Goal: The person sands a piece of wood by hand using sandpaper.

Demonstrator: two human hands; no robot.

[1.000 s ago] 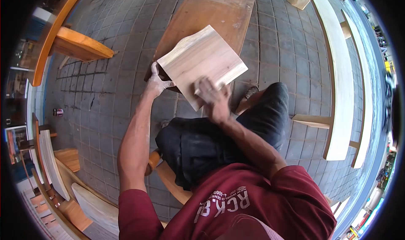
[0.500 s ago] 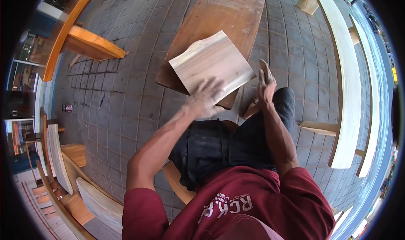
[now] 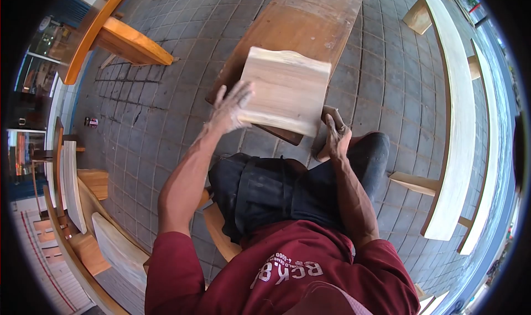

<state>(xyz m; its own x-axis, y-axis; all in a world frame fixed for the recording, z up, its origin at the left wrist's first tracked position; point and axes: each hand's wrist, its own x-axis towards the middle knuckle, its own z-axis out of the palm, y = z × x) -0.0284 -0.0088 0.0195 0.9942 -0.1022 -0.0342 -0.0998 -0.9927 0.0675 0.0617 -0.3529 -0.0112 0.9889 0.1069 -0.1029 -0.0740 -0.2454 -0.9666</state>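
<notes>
A pale wooden board (image 3: 285, 88) with a wavy far edge lies on the near end of a long brown bench (image 3: 301, 24). My left hand (image 3: 229, 110), dusty and open with fingers spread, is at the board's left edge, fingertips overlapping its corner area. At the board's near right corner, my right hand (image 3: 337, 135) is closed around a small flat brown piece (image 3: 332, 115) that looks like folded sandpaper. Dust whitens the fingers of both hands.
Long pale planks on supports (image 3: 456, 127) stand along the right. An orange wooden bench (image 3: 133, 41) is at upper left. Wooden pieces (image 3: 91, 251) are at lower left. A small dark can-like item (image 3: 90, 122) rests on the tiled floor (image 3: 149, 149).
The board has turned clockwise, its wavy edge now facing away from me. My left hand has moved left to its edge; my right hand has come closer to its near right corner.
</notes>
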